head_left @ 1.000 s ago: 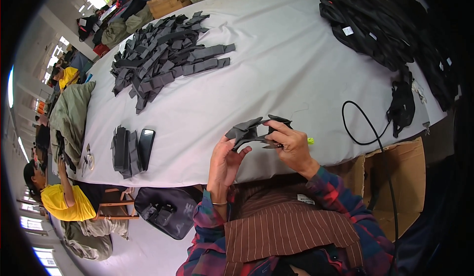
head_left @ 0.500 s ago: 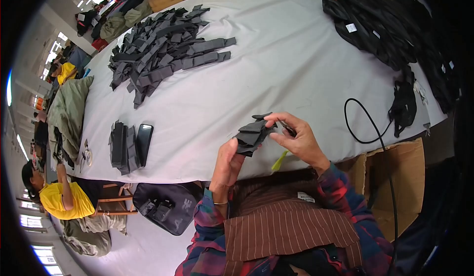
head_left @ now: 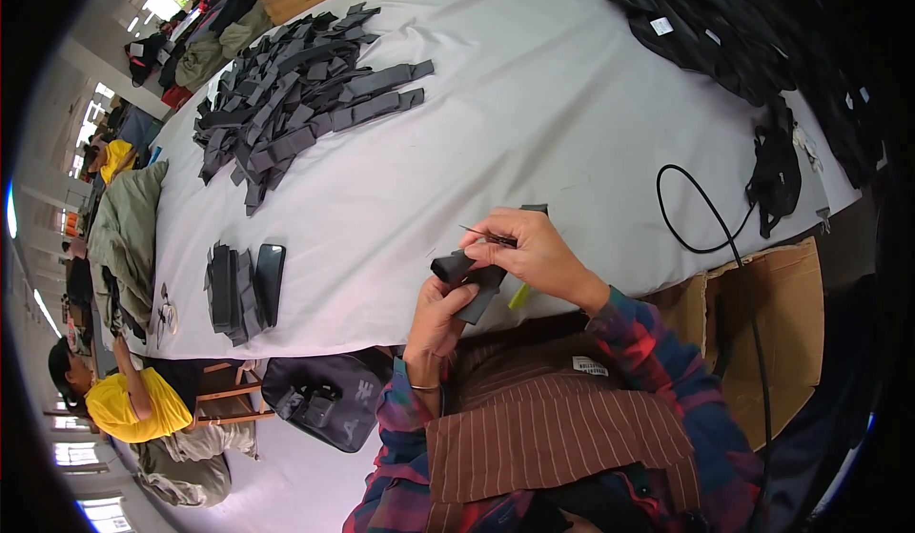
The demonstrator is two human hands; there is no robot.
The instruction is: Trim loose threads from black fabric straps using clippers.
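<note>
Left hand [head_left: 442, 316]: was clamped by thumb and fingers on a dark grey strip [head_left: 487, 291], held above the near side of the white-covered table [head_left: 534, 85].
Right hand [head_left: 532, 252]: was closed around a dark pointed tool [head_left: 501, 240], just beside the left hand; whether the strip was also pinched could not be told.
Grey pile [head_left: 286, 99]: was heaped at far left.
Stack [head_left: 225, 295]: was laid at near left, beside a phone [head_left: 271, 285].
</note>
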